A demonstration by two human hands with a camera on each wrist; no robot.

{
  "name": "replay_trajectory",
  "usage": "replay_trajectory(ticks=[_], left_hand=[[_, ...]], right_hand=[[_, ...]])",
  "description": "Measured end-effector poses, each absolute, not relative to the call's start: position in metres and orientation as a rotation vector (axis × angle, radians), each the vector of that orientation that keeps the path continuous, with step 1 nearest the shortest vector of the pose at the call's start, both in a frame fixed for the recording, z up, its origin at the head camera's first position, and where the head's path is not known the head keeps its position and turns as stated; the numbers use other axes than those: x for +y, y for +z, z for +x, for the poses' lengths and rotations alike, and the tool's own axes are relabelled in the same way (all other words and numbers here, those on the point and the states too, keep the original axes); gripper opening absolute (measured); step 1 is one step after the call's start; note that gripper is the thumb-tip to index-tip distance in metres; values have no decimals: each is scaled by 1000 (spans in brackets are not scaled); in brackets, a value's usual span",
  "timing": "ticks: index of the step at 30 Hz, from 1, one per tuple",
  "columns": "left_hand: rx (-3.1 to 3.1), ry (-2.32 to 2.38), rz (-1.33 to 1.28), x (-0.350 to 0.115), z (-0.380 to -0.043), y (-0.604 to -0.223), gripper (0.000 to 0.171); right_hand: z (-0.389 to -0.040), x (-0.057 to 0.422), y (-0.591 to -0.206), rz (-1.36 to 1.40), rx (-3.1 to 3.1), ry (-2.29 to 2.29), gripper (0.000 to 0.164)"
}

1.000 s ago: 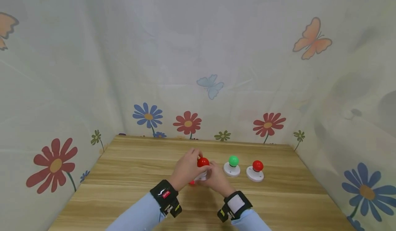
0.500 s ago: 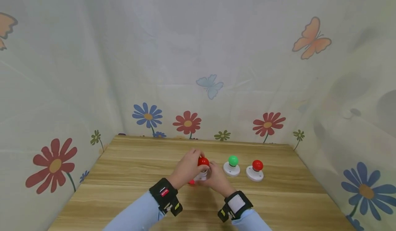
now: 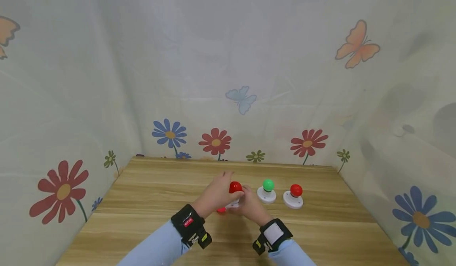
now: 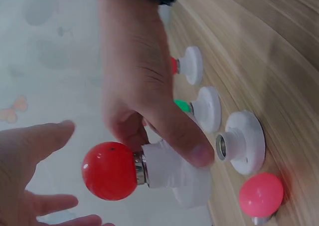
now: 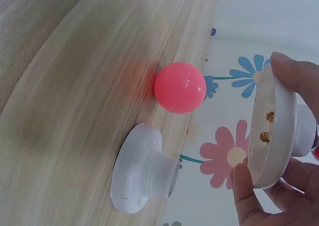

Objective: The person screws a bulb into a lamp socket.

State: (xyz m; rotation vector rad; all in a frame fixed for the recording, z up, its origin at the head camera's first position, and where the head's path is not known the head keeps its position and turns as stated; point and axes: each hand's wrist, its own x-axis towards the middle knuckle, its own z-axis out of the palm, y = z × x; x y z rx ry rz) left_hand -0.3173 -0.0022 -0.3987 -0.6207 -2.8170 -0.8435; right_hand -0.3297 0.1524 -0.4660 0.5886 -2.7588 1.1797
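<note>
A red light bulb [image 3: 235, 187] stands in a white lamp socket [image 4: 177, 168], its metal thread partly showing at the socket's mouth in the left wrist view. My right hand [image 3: 251, 207] grips the socket's round base, raised off the table; brass screws show on its underside [image 5: 261, 151] in the right wrist view. Beside the red bulb, my left hand [image 3: 215, 192] has its fingers spread, apart from the glass in the left wrist view. A pinkish-red bulb [image 5: 180, 88] lies on the table below, close to a bulbless white socket [image 4: 244, 142].
To the right on the wooden table [image 3: 160, 202] stand two white sockets, one with a green bulb [image 3: 268, 185] and one with a red bulb [image 3: 296, 190]. A patterned cloth [image 3: 192, 72] encloses the table's back and sides.
My left fingers have come off the red bulb and spread. My right hand keeps its grip on the socket, with little movement.
</note>
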Motion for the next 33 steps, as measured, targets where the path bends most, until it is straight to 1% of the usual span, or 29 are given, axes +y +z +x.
replay_trajectory(ticks=[7,11,18,25,33], left_hand=[[-2725,-533,-526,2,-314,-398,66],[-2751,-460,-496,5,-315,-401,66],[-2769,-488,-491,6,-317,-403,60],[-2802,-592,-535,2,-312,-394,47],[-2844,-768,-612,1,-311,-391,37]], right_hand=[[-331,151,-467,618,-2740,1177,60],[-330,149,-467,631,-2733,1185,60],[-330,148,-467,644,-2730,1172,58],[-330,148,-466,617,-2746,1154,68],[-330,148,-464,597,-2752,1131,70]])
